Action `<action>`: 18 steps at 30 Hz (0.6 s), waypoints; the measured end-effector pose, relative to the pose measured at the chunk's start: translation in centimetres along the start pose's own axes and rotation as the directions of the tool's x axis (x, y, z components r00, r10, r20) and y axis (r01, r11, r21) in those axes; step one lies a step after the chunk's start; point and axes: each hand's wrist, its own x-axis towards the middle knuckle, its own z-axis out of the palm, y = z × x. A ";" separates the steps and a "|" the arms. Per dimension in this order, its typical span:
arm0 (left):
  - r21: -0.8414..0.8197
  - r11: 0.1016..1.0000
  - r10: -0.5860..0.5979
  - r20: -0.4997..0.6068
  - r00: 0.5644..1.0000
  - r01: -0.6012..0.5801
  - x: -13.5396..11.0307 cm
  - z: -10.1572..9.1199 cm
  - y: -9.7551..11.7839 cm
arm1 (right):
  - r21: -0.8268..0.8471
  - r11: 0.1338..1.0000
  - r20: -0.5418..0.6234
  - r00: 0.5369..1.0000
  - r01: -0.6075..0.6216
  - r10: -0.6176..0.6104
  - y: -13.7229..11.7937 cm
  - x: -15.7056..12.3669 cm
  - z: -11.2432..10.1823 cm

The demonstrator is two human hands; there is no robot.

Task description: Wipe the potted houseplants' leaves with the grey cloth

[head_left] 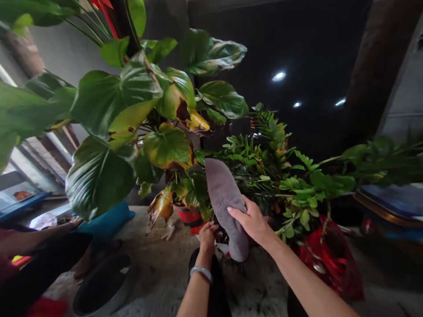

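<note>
Your right hand point(253, 222) clasps the grey cloth point(222, 189), held upright against foliage above the red pot point(187, 215); your left hand's point(208, 235) grip cannot be told. Risk: a snagging cloth may tear the yellowed leaves point(168, 147).

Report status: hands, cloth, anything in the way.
Right hand grips grey cloth, raised in front of leafy plant. Left hand low beside cloth, grasp unclear. Red pot behind; big leaves crowd overhead left.

Grey cloth point(224, 198) soft, matt, fleecy; big leaves point(109, 101) glossy, waxy; floor point(158, 273) rough, concrete-like
</note>
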 end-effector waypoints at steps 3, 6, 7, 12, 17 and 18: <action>-0.040 0.999 -0.026 -0.016 1.000 0.026 0.1 -0.3 0.1 | -0.154 0.970 0.083 0.976 -0.186 0.200 3.1 -1.3 0.6; -0.062 0.998 -0.028 -0.039 0.999 0.025 -0.1 -0.7 0.2 | -0.172 0.953 0.204 0.938 -0.248 0.281 3.9 -4.5 -0.4; -0.067 0.998 -0.024 -0.040 0.999 0.021 -0.2 -0.8 0.2 | -0.127 0.961 0.234 0.934 -0.246 0.270 3.3 -5.3 -1.0; -0.073 0.997 -0.022 -0.007 1.000 0.021 -0.6 -0.5 0.7 | 0.042 0.998 0.097 0.995 -0.038 0.034 -1.1 -3.4 -2.4; -0.088 0.996 -0.016 -0.007 1.000 0.015 -0.7 -0.2 0.8 | -0.189 0.979 -0.047 0.997 -0.070 0.062 1.4 0.0 -0.4; -0.089 0.996 -0.010 -0.010 1.000 0.009 -0.7 -0.2 0.8 | -0.218 0.970 -0.012 0.994 -0.110 0.110 2.3 -0.5 -0.2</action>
